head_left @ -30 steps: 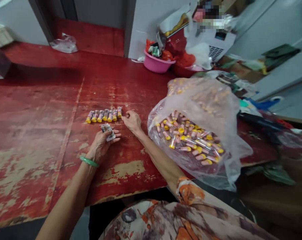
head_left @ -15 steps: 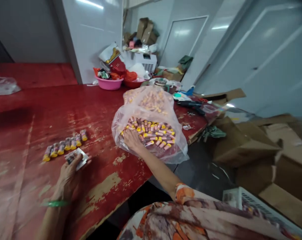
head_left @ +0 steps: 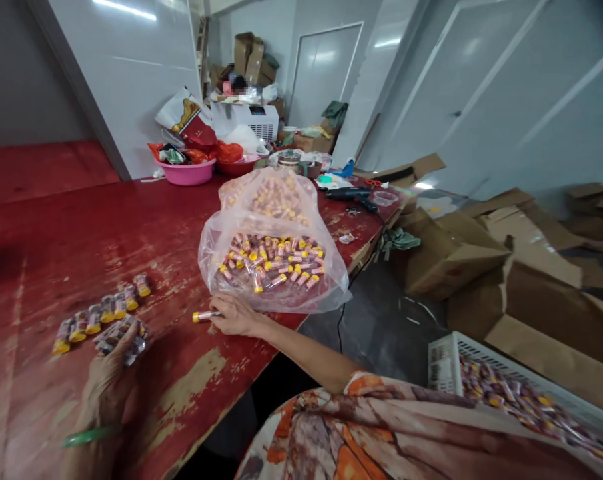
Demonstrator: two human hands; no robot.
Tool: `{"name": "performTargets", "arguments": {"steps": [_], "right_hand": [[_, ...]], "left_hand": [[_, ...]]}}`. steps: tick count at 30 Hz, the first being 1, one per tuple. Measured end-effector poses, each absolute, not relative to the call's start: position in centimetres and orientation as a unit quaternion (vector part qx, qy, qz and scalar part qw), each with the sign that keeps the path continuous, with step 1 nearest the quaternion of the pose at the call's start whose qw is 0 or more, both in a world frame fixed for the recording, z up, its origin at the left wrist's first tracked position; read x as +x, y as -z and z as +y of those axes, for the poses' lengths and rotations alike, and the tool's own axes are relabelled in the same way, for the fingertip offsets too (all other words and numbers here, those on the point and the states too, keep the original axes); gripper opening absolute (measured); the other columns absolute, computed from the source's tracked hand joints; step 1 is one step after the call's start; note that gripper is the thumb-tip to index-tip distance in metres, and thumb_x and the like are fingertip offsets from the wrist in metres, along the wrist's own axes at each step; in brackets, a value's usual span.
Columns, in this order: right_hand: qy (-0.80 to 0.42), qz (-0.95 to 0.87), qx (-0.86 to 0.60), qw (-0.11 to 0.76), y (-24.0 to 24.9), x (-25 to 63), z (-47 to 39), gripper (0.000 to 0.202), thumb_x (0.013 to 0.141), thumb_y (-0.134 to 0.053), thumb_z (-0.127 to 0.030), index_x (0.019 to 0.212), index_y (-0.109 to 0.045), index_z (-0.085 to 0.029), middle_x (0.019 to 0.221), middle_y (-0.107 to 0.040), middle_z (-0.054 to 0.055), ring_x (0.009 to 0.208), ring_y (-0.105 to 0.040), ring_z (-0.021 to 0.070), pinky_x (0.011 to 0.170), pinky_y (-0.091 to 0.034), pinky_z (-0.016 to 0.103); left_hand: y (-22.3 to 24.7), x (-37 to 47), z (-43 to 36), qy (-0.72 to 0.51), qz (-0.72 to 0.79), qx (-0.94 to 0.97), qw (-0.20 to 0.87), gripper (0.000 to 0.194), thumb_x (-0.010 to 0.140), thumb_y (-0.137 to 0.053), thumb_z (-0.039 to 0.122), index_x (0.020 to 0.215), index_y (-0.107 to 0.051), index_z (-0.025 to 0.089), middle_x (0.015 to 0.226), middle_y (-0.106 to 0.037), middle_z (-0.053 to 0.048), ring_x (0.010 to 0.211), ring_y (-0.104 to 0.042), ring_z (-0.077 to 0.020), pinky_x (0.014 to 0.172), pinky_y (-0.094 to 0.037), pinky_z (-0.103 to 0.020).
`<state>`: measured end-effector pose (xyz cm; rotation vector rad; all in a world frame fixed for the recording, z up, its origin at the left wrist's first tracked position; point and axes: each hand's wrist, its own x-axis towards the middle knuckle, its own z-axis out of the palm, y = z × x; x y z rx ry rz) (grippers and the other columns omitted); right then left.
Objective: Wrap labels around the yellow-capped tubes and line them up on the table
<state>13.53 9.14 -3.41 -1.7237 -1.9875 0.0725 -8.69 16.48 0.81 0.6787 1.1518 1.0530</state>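
Observation:
Between the fingers of my right hand [head_left: 235, 316] is a small clear tube with a yellow cap [head_left: 201, 317], held just in front of a large plastic bag [head_left: 326, 287]. Inside the bag's mouth lie many loose tubes [head_left: 281, 263] of the same kind. My left hand [head_left: 112, 360], with a green bangle at the wrist, grips a small printed plastic packet [head_left: 136, 343] low over the table. Just beyond it, a slanting row of several yellow-capped tubes [head_left: 94, 319] lies on the red table [head_left: 181, 240].
At the back of the table stand a pink basin [head_left: 188, 175] full of bags and a red basin [head_left: 236, 167]. A black hot glue gun [head_left: 351, 194] lies at the right edge. Cardboard boxes [head_left: 451, 260] and a white crate [head_left: 444, 363] of filled packets stand to the right.
My right hand has come out of the bag's mouth toward me, carrying one tube. My left hand still holds the packet near the row. The view has swung right.

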Motion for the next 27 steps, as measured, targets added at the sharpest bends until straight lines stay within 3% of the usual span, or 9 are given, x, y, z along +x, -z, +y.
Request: {"name": "performTargets", "arguments": {"steps": [4, 9, 13, 14, 17, 19, 24, 27], "right_hand": [[-0.05, -0.751, -0.616, 0.232, 3.6, 13.8, 9.2, 0.008, 0.077, -0.06, -0.019, 0.08, -0.053, -0.02, 0.089, -0.059, 0.004, 0.089, -0.052, 0.0202, 0.079, -0.043, 0.031], [-0.113, -0.749, -0.594, 0.272, 2.8, 11.6, 11.1, 0.01, 0.071, -0.054, -0.013, 0.079, -0.056, -0.018, 0.078, -0.059, 0.003, 0.071, -0.054, 0.0163, 0.065, -0.043, 0.027], [-0.232, -0.745, -0.511, 0.361, 1.8, 9.9, 13.4, 0.035, 0.079, -0.044, -0.022, 0.112, -0.052, -0.016, 0.087, -0.061, 0.003, 0.068, -0.054, 0.0126, 0.058, -0.044, 0.023], [-0.327, -0.691, -0.477, 0.435, 1.7, 9.6, 14.2, 0.039, 0.078, -0.046, -0.026, 0.115, -0.052, -0.016, 0.084, -0.061, 0.002, 0.062, -0.052, 0.0117, 0.053, -0.041, 0.022], [-0.525, -0.529, -0.413, 0.523, 1.8, 8.3, 15.8, 0.035, 0.068, -0.057, -0.031, 0.099, -0.058, -0.016, 0.071, -0.061, 0.0, 0.048, -0.043, 0.0091, 0.041, -0.03, 0.02], [-0.573, -0.471, -0.418, 0.524, 2.0, 7.3, 15.8, 0.026, 0.063, -0.063, -0.031, 0.085, -0.06, -0.016, 0.06, -0.057, -0.003, 0.045, -0.041, 0.008, 0.041, -0.027, 0.02], [-0.553, -0.484, -0.464, 0.495, 2.6, 6.1, 15.1, 0.033, 0.063, -0.071, -0.032, 0.091, -0.067, -0.016, 0.058, -0.055, -0.005, 0.048, -0.044, 0.0078, 0.044, -0.03, 0.019], [-0.534, -0.494, -0.493, 0.477, 3.0, 6.0, 15.4, 0.025, 0.061, -0.072, -0.032, 0.079, -0.066, -0.015, 0.052, -0.055, -0.005, 0.046, -0.045, 0.0086, 0.043, -0.032, 0.02]], "left_hand": [[-0.2, -8.3, 17.1, -0.445, 0.507, 0.266, 0.689, 0.026, 0.083, -0.057, 0.001, 0.079, -0.069, 0.024, 0.074, -0.074, 0.012, 0.058, -0.066, -0.0054, 0.06, -0.058, -0.013], [0.2, -8.3, 16.1, -0.481, 0.446, 0.23, 0.719, 0.015, 0.077, -0.062, 0.0, 0.081, -0.067, 0.014, 0.073, -0.072, 0.002, 0.059, -0.067, -0.0099, 0.057, -0.058, -0.019], [0.7, -8.5, 15.4, -0.507, 0.377, 0.231, 0.74, 0.02, 0.064, -0.077, 0.005, 0.079, -0.065, 0.012, 0.069, -0.067, 0.001, 0.059, -0.064, -0.0104, 0.063, -0.055, -0.022], [1.0, -8.5, 15.6, -0.521, 0.369, 0.227, 0.735, 0.024, 0.061, -0.08, 0.009, 0.079, -0.064, 0.012, 0.07, -0.067, 0.001, 0.061, -0.063, -0.0106, 0.064, -0.054, -0.023], [1.8, -8.6, 15.9, -0.538, 0.391, 0.213, 0.716, 0.034, 0.052, -0.087, 0.016, 0.077, -0.064, 0.012, 0.071, -0.067, 0.0, 0.063, -0.063, -0.0117, 0.069, -0.052, -0.025], [2.0, -8.5, 15.7, -0.536, 0.401, 0.21, 0.712, 0.038, 0.049, -0.089, 0.02, 0.076, -0.064, 0.011, 0.071, -0.067, 0.0, 0.063, -0.062, -0.0119, 0.069, -0.051, -0.026], [2.0, -8.5, 15.5, -0.53, 0.404, 0.233, 0.708, 0.043, 0.047, -0.09, 0.026, 0.079, -0.067, 0.011, 0.073, -0.067, -0.001, 0.064, -0.061, -0.0123, 0.066, -0.049, -0.026], [2.1, -8.5, 15.6, -0.506, 0.412, 0.261, 0.711, 0.039, 0.049, -0.089, 0.029, 0.076, -0.067, 0.011, 0.071, -0.066, -0.001, 0.062, -0.06, -0.0124, 0.063, -0.048, -0.026]]}}
